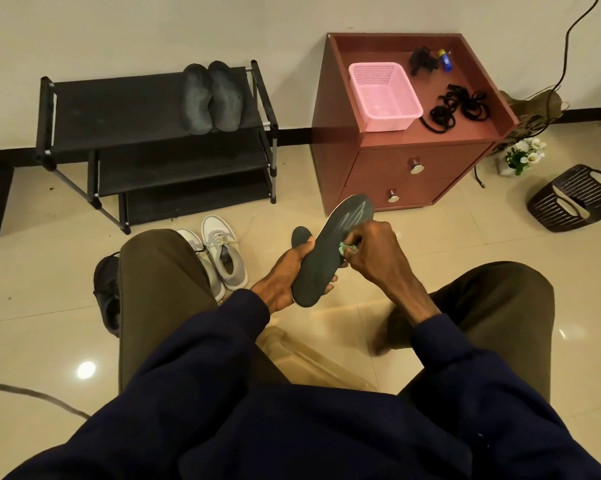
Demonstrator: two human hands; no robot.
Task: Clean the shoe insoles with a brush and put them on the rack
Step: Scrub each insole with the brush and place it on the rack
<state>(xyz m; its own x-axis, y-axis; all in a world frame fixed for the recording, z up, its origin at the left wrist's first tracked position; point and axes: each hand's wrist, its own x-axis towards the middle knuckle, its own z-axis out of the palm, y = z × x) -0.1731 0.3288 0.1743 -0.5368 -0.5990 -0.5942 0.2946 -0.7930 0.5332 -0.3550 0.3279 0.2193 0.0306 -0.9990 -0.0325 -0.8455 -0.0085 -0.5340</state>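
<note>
My left hand (285,271) grips a dark insole (326,258) from below, its toe end pointing away from me. A second dark insole (301,236) peeks out behind my left thumb. My right hand (375,251) is closed on a small green brush (347,250) pressed against the insole's right edge; the brush is blurred and mostly hidden by my fingers. Two dark insoles (212,97) lie side by side on the top shelf of the black shoe rack (119,109) at the back left.
Grey sneakers (219,254) and a black shoe (107,289) stand on the floor by my left knee. A red-brown cabinet (413,168) carries a pink basket (384,95) and black laces (458,107). A dark basket (574,197) lies at the right. A clear container (313,362) sits between my legs.
</note>
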